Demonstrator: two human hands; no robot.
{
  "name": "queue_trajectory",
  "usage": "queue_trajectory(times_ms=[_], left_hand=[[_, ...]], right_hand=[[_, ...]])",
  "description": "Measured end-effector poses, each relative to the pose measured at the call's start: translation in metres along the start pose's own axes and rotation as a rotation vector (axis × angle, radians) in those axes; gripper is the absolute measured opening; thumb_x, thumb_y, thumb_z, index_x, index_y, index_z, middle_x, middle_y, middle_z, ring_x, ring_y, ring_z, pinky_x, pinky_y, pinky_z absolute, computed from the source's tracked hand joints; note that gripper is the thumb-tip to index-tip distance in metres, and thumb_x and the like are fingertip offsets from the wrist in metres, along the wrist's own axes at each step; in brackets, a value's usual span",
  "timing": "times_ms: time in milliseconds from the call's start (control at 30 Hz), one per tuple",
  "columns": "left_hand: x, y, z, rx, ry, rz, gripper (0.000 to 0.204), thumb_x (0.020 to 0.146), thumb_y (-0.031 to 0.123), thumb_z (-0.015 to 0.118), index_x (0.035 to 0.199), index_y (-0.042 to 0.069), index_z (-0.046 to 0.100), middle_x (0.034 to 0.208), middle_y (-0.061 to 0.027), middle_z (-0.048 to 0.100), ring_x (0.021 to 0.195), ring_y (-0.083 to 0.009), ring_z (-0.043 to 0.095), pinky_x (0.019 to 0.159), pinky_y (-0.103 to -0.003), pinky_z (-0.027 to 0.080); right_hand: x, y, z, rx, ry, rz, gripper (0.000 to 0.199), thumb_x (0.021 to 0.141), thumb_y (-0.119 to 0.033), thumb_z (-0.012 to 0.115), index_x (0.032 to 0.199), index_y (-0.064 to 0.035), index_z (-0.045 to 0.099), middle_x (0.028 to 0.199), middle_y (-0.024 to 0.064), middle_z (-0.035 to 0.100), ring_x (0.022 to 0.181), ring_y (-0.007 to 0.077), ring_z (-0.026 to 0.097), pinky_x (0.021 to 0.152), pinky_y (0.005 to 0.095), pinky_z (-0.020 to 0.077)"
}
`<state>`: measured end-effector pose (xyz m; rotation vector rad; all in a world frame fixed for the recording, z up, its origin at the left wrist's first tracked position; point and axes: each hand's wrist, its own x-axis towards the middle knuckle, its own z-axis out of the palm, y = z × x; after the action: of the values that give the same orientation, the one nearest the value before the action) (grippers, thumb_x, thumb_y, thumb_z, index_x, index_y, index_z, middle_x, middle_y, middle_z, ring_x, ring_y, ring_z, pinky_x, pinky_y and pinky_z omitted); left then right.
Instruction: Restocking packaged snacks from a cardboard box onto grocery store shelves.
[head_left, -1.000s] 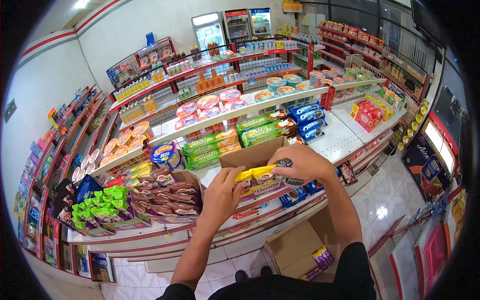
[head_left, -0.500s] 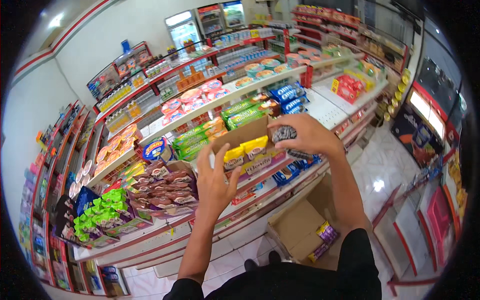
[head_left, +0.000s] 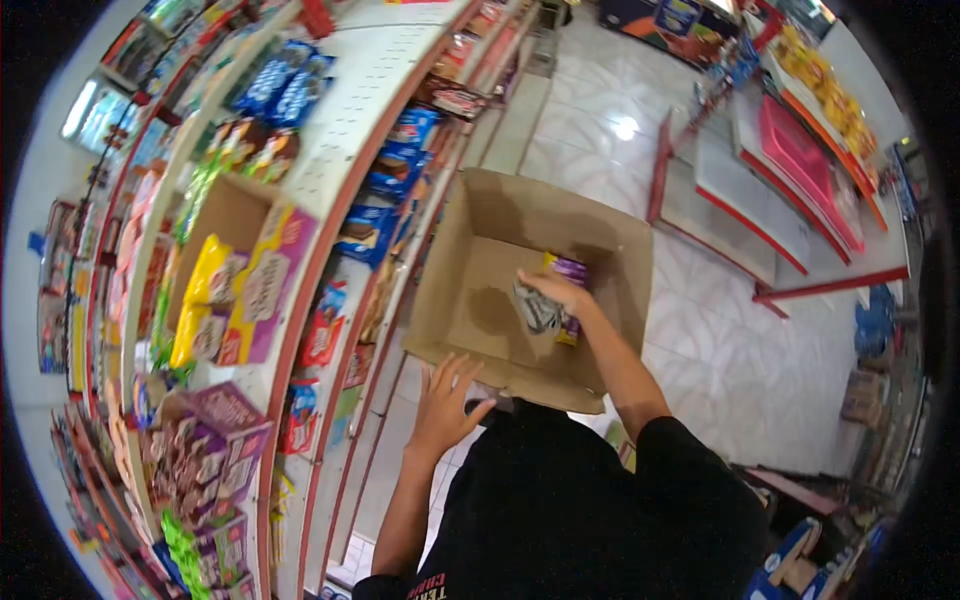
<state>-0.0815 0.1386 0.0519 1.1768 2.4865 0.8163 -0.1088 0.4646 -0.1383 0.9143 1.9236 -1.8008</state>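
My right hand (head_left: 563, 292) is down inside an open cardboard box (head_left: 550, 200), gripping a crumpled grey-and-white cloth-like bundle (head_left: 538, 310). Purple-and-yellow snack packs (head_left: 568, 269) lie on the box bottom beside and partly under that hand. My left hand (head_left: 445, 405), fingers apart and holding nothing, is by the box's near left edge; whether it touches the cardboard I cannot tell. On the shelf to the left stands a purple-and-yellow display carton (head_left: 270, 290) with a few yellow snack packs (head_left: 210, 275) in it.
Beside the carton are brown-wrapped snacks in a purple carton (head_left: 230, 415) and green packs (head_left: 185, 545). Blue biscuit packs (head_left: 370, 232) fill the lower shelf. White shelf panels with red edges (head_left: 750, 215) stand on the tiled floor at the right.
My view has swung down and right. My right hand has carried the grey bundle from the shelf into the cardboard box. The left hand has moved away from the display carton.
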Motion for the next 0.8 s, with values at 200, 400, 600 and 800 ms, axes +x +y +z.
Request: queue_trajectory(times_ms=[200,400,600,800], left_hand=[[-0.006,-0.009,0.057,0.058,-0.201,-0.035,0.043,0.085,0.034,0.073,0.122,0.012,0.066,0.129,-0.0123,0.055,0.13,-0.034,0.044,0.115,-0.068,0.008],[0.003,-0.008,0.066,0.138,-0.2,-0.172,0.037,0.079,0.033,0.077,0.114,0.023,0.071,0.124,-0.0052,0.057,0.126,-0.0275,0.046,0.115,-0.069,0.005],[0.004,-0.013,0.066,0.095,-0.201,-0.217,0.033,0.076,0.031,0.08,0.108,0.025,0.073,0.118,0.0033,0.06,0.123,-0.0241,0.049,0.114,-0.071,0.0],[0.0,-0.005,0.079,0.235,-0.043,-0.371,0.026,0.072,0.024,0.081,0.097,0.03,0.075,0.105,0.0104,0.06,0.118,-0.0206,0.052,0.107,-0.078,-0.007]], right_hand=[[0.013,0.112,-0.001,-0.608,-0.135,0.288,0.077,0.09,-0.046,0.059,0.144,0.0049,0.041,0.148,0.0254,0.042,0.136,0.0375,0.043,0.108,0.0421,0.0418],[0.062,0.13,-0.015,-0.476,0.052,0.399,0.073,0.089,-0.037,0.062,0.143,0.0063,0.041,0.156,0.0272,0.027,0.135,0.0381,0.044,0.109,0.0432,0.0419],[0.117,0.144,-0.024,-0.838,0.01,0.264,0.066,0.085,-0.03,0.067,0.135,0.0092,0.048,0.149,0.0333,0.033,0.122,0.0386,0.057,0.104,0.0416,0.0463],[0.183,0.269,-0.036,-0.533,-0.257,-0.069,0.048,0.087,-0.015,0.061,0.129,0.0076,0.054,0.143,0.0354,0.041,0.112,0.0399,0.062,0.096,0.0492,0.0508]])
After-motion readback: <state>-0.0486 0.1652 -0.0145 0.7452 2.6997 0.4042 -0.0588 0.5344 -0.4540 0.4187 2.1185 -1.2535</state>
